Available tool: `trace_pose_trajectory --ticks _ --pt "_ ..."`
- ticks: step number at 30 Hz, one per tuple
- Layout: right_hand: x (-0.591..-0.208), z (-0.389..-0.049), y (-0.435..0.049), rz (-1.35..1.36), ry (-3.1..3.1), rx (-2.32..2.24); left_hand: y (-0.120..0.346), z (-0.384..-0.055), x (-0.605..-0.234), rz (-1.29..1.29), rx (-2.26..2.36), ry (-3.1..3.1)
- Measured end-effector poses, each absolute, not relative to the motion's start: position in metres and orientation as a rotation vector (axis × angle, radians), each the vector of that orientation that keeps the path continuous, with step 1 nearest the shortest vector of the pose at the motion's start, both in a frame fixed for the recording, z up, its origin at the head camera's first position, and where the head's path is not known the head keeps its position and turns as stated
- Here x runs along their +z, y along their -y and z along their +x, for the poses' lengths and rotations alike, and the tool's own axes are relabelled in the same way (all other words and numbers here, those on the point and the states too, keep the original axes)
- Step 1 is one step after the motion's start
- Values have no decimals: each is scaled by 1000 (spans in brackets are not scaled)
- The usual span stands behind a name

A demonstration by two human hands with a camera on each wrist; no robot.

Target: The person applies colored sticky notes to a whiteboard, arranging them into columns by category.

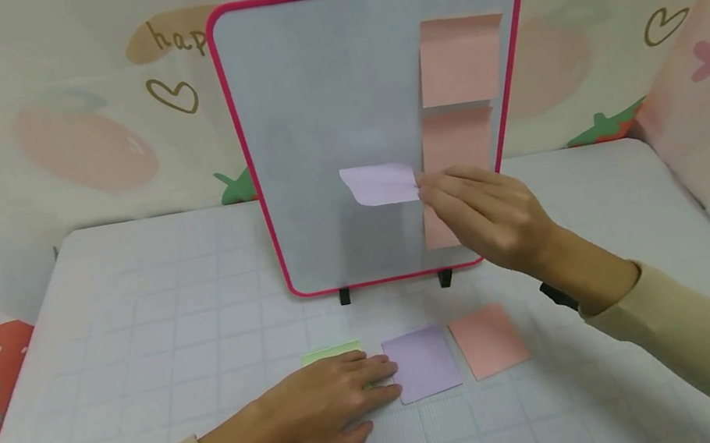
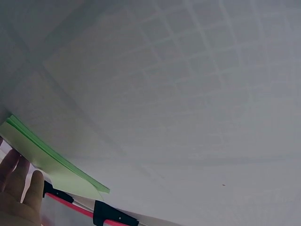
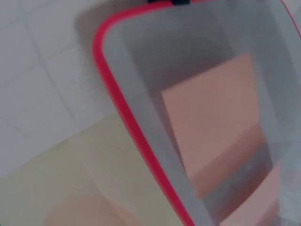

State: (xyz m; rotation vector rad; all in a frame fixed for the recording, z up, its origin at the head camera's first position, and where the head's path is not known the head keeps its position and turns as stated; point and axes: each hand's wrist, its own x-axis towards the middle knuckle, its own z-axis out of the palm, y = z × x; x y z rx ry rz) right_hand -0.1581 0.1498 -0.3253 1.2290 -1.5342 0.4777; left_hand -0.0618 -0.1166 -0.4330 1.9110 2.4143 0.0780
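Note:
My right hand (image 1: 493, 217) pinches a light purple sticky note (image 1: 380, 185) by its right edge, in front of the whiteboard (image 1: 319, 101). Three pink sticky notes run down the board's right side: a top one (image 1: 463, 60), a middle one (image 1: 458, 138) and a lower one (image 1: 439, 229) partly covered by that hand. On the table my left hand (image 1: 330, 404) lies over a green sticky pad (image 1: 331, 351), hiding most of it. Its fingertips, stretched out, reach the left edge of a purple pad (image 1: 427, 367). The green pad (image 2: 56, 165) also shows in the left wrist view.
A pink pad (image 1: 490, 340) lies right of the purple one. Black feet (image 1: 345, 297) hold the red-framed board up on the table (image 1: 174, 325), which has a pale grid cover. Behind stands a patterned cloth (image 1: 86, 150).

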Motion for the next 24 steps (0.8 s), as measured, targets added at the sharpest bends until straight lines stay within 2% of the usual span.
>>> trace_pose_trajectory --ticks 14,24 --pt "-274 -182 -131 1064 1351 340 117 -62 -434 1963 86 -2444" --pt "-261 -193 -125 931 1354 387 117 -63 -437 1965 90 -2441"
